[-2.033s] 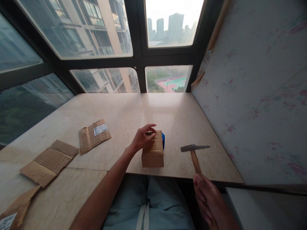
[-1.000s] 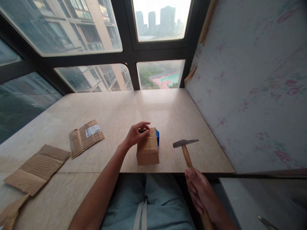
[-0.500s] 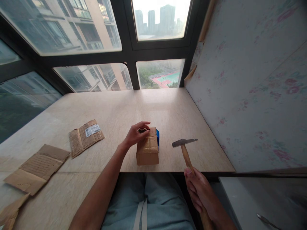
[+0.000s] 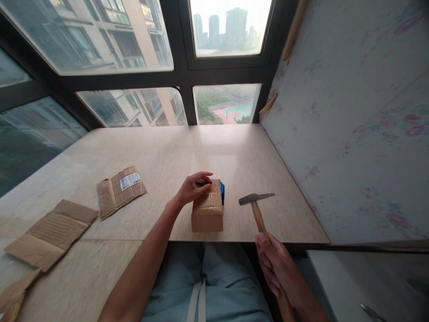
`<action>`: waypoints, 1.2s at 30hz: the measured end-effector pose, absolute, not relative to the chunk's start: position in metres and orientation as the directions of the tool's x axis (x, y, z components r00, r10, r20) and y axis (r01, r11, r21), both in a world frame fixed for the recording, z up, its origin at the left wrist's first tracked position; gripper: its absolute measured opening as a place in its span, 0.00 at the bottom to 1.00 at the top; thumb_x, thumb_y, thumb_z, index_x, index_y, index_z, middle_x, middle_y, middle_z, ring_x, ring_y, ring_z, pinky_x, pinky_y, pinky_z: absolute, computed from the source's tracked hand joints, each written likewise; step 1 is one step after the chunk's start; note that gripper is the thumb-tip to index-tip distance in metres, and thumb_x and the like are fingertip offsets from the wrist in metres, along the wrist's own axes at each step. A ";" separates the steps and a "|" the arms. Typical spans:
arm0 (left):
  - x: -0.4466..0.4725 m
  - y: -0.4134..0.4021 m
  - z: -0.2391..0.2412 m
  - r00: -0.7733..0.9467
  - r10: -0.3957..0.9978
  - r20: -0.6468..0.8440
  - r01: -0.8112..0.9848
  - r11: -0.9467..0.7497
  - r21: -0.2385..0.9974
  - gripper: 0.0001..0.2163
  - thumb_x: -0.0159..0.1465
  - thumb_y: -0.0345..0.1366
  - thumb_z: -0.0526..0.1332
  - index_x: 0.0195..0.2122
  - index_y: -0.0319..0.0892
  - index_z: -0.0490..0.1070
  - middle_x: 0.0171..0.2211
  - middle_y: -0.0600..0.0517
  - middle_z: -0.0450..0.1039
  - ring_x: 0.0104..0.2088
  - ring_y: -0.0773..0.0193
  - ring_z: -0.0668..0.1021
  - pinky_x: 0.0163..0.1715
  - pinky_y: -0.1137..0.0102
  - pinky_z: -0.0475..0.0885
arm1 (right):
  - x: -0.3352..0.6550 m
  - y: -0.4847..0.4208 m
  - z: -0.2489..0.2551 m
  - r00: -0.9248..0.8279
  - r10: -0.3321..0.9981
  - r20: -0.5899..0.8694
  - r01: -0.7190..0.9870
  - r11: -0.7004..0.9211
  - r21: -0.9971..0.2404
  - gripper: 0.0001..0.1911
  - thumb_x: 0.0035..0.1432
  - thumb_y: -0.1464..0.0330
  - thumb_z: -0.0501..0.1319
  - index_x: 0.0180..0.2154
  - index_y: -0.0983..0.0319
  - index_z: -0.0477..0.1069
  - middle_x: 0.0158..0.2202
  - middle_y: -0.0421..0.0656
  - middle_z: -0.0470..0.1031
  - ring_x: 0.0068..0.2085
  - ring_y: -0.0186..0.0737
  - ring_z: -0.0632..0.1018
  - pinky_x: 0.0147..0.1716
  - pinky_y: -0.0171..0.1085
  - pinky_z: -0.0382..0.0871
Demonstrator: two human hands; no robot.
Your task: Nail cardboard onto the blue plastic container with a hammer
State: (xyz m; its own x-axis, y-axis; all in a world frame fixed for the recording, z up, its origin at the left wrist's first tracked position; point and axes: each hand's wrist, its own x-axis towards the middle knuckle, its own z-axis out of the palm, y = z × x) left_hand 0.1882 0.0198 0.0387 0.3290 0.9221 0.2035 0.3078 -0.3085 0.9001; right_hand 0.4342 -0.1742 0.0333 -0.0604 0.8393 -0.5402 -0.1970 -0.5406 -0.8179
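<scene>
My right hand (image 4: 276, 259) is wrapped round the wooden handle of a hammer (image 4: 258, 210), its metal head raised to the right of a small cardboard box (image 4: 207, 221). Over the far left part of that box, my left hand (image 4: 194, 187) has its thumb and fingers curled towards each other. A small dark, grainy-looking thing (image 4: 203, 183) shows between them; I cannot make out what it is. A blue object (image 4: 222, 192) sticks out along the box's right side, mostly hidden.
A flattened cardboard piece with a white label (image 4: 121, 190) lies on the pale stone surface (image 4: 161, 156), left. Nearer are a brown cardboard sheet (image 4: 52, 235) and another scrap (image 4: 18, 293). A floral wall (image 4: 362, 134) bounds the right; a metal tool (image 4: 372, 311) lies lower right.
The hammer and right hand have shifted very slightly left. My left hand stays over the box, moved only a little, with the dark thing showing a bit more. The view has turned slightly.
</scene>
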 end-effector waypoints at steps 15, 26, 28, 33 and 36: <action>0.185 0.025 0.017 0.293 0.921 0.256 0.227 -0.328 0.917 0.18 0.56 0.36 0.67 0.48 0.39 0.73 0.36 0.49 0.79 0.36 0.63 0.80 0.42 0.66 0.76 | 0.426 -0.169 0.036 -0.069 0.832 -0.550 -0.164 -0.553 -0.817 0.28 0.54 0.41 0.58 0.28 0.58 0.55 0.16 0.27 0.55 0.09 0.21 0.52 0.03 0.23 0.50; 0.183 0.024 0.017 0.326 0.908 0.265 0.249 -0.353 0.902 0.17 0.56 0.33 0.66 0.48 0.39 0.74 0.36 0.49 0.79 0.37 0.64 0.80 0.43 0.67 0.76 | 0.422 -0.162 0.046 -0.078 0.837 -0.541 -0.132 -0.547 -0.827 0.27 0.55 0.41 0.57 0.31 0.58 0.58 0.17 0.27 0.55 0.09 0.21 0.52 0.04 0.23 0.50; 0.183 0.024 0.016 0.328 0.906 0.266 0.248 -0.355 0.901 0.17 0.56 0.33 0.66 0.48 0.39 0.74 0.36 0.49 0.79 0.37 0.64 0.80 0.43 0.67 0.76 | 0.422 -0.155 0.051 -0.104 0.846 -0.522 -0.135 -0.532 -0.836 0.27 0.55 0.41 0.57 0.33 0.59 0.60 0.17 0.27 0.56 0.09 0.21 0.52 0.03 0.23 0.50; 0.182 0.025 0.012 0.319 0.910 0.264 0.221 -0.343 0.913 0.18 0.56 0.34 0.67 0.48 0.39 0.74 0.37 0.49 0.79 0.37 0.63 0.80 0.43 0.66 0.76 | 0.415 -0.125 0.071 -0.180 0.882 -0.436 -0.070 -0.454 -0.888 0.27 0.56 0.41 0.56 0.34 0.59 0.60 0.17 0.27 0.56 0.09 0.22 0.54 0.04 0.24 0.51; 0.183 0.025 0.010 0.311 0.914 0.260 0.206 -0.332 0.921 0.18 0.56 0.35 0.67 0.48 0.39 0.75 0.37 0.48 0.79 0.38 0.63 0.80 0.43 0.66 0.76 | 0.407 -0.104 0.081 -0.215 0.885 -0.412 0.024 -0.417 -0.909 0.26 0.56 0.42 0.55 0.34 0.58 0.60 0.17 0.27 0.55 0.09 0.22 0.54 0.04 0.24 0.51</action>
State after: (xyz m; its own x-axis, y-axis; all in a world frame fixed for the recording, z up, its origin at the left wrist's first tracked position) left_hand 0.1826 0.0248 0.0105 0.3114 0.9141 0.2597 0.2062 -0.3318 0.9205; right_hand 0.4070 -0.1042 0.0814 -0.2148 0.8855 -0.4120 0.0235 -0.4171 -0.9086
